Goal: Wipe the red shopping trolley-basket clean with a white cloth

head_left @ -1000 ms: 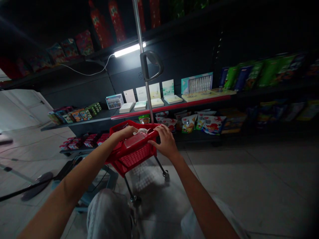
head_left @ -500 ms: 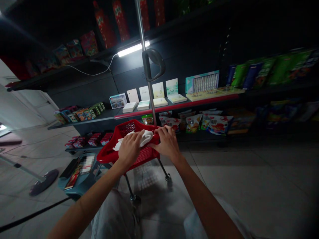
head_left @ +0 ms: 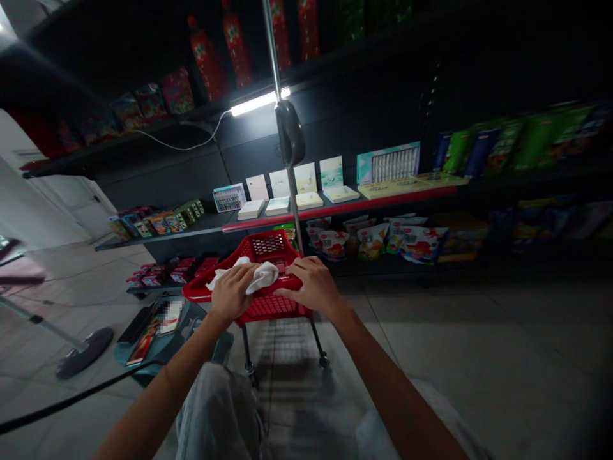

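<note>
A small red shopping cart [head_left: 275,310] with a mesh basket stands in front of me on dark legs with wheels. My left hand [head_left: 233,292] is closed over a white cloth [head_left: 263,277], pressing it on the near rim of the basket toward the left. On the right part of that rim rests my right hand [head_left: 313,284], its fingers curled over the edge and its thumb below. A metal pole with a dark grey handle [head_left: 290,134] rises behind the cart's right side. The palm sides of both hands are hidden.
Behind the cart, a dark shelf with a red edge [head_left: 345,206] carries upright books [head_left: 305,177] and boxed sets. Snack bags [head_left: 373,241] lie below it. A blue-grey stool [head_left: 191,319] holding flat items stands at left, near a round pole base [head_left: 86,352]. A black cable [head_left: 86,399] crosses at lower left.
My left hand has slid left along the rim with the white cloth. The right hand has stayed on the rim, shifting slightly left and down. The pole's handle has turned edge-on.
</note>
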Tool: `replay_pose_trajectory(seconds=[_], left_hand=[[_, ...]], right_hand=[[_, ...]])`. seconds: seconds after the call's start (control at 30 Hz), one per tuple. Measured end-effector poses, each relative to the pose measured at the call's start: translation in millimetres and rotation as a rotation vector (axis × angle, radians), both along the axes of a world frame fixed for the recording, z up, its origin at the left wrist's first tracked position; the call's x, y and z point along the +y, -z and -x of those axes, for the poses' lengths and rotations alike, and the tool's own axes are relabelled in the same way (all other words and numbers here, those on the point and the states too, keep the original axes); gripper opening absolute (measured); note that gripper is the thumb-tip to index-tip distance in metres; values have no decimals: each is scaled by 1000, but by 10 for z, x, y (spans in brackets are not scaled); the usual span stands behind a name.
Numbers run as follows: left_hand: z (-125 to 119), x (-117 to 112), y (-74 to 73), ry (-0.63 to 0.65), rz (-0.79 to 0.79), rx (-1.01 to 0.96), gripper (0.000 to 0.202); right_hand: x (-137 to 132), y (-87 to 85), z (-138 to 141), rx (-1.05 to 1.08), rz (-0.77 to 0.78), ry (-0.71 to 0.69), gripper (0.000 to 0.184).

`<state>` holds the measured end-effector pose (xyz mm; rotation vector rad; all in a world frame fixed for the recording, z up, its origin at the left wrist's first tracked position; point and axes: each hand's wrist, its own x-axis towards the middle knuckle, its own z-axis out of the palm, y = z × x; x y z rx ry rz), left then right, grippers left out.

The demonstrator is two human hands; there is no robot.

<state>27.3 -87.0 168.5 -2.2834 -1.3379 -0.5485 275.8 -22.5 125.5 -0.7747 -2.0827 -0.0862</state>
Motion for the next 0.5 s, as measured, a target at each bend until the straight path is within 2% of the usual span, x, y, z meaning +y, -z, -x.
replay_pose_trajectory(seconds=[0.17,0.27,0.33,0.4,0.47,0.5], left_hand=[[176,60,39,74,-39,-4,59],[287,123,62,127,-67,-5,51],[345,154,72,159,-91,-24,48],[384,167,69,187,-103,-45,47],[398,158,58,205,-102,-58,47],[391,147,52,205,-97,-60,47]], right_hand=[[-1,-81,-47,41,16,-121,41],[30,-52,-64,261,112,-257,32],[124,41,-85,481,177,-264,33],[270,191,-107,639,232,-195,35],[431,369,-120,665,332,-184,48],[502,456,-120,644,401,-224,57]])
